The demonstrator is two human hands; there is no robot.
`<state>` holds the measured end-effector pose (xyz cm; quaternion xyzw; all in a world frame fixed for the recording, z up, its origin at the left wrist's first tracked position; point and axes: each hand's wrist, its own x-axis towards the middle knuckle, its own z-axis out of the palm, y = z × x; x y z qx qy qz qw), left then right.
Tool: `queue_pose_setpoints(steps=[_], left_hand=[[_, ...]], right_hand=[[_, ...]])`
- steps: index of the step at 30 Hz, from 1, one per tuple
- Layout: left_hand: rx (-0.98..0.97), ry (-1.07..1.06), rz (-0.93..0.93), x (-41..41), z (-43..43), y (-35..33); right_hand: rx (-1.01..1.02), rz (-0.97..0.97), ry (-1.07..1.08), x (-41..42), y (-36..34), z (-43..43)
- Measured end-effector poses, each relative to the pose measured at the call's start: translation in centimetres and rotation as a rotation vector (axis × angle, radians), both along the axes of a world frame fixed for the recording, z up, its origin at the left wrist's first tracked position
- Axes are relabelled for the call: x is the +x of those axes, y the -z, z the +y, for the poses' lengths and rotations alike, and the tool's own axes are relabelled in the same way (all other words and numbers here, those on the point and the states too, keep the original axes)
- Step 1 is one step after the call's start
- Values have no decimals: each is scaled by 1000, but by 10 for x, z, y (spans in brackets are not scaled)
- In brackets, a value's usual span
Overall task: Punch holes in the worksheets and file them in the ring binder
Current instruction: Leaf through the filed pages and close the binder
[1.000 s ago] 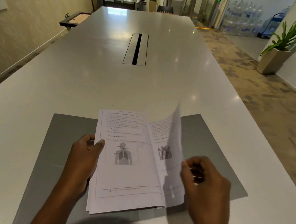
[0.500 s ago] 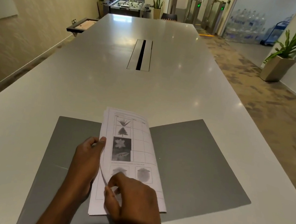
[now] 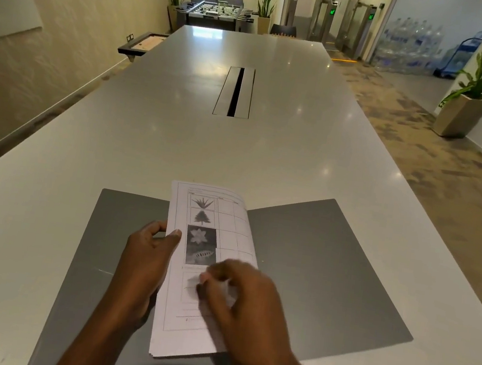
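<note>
Right hand [image 3: 242, 302] shifted right over page since half-second ago. Its fingers curled, blurred: hold cannot tell. Left hand [image 3: 145, 268] grips sheets [image 3: 212, 224] at left edge. Sheets lie on open binder [image 3: 329, 270], desk [image 3: 237, 151]. No punch or holes seen; punching and filing likely left.

Blurred right-hand fingers [image 3: 222, 271] over worksheets [image 3: 228, 220]
</note>
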<state>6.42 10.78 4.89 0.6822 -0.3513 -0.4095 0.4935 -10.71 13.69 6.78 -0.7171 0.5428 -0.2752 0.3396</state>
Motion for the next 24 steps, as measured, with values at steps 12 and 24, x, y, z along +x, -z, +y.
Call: queue_pose_setpoints(steps=[12,24], left_hand=[[-115,239,149,-76,-27,-37],[-65,122,-61,-33,-31,-40]], right_hand=[[249,-257,63,-70,-23,-86],[504,-423,261,-166,-5,-122]])
